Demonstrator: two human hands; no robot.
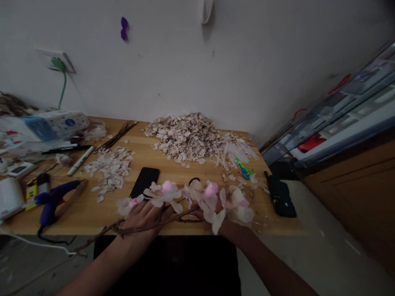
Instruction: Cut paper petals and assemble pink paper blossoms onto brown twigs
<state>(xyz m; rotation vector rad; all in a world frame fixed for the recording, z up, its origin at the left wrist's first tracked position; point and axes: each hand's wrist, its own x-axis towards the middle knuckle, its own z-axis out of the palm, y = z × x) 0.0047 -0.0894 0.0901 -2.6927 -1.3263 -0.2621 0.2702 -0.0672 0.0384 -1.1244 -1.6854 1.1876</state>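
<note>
A brown flower branch (pixel 151 225) with pale petals and pink centres stretches across both hands, its bare stem running down to the lower left. My left hand (pixel 142 218) is back side up, with bent fingers closed at the branch; blossoms cover some fingertips. Behind the right-hand blossoms (pixel 212 199) is my right hand (pixel 199 210), largely hidden. Its visible fingers look drawn together beside the stem, but what they grip is covered. A black phone (pixel 145 182) lies just beyond my left hand. Part of a dark ring (pixel 194 180) shows behind the flowers.
A big heap of dried petals (pixel 188 135) lies against the wall, with a smaller pile (pixel 109 168) to its left. Scissors (pixel 245 169) and pale strips (pixel 236 152) are at right, near a dark folded umbrella (pixel 280 196). A blue glue gun (pixel 55 201) rests at left.
</note>
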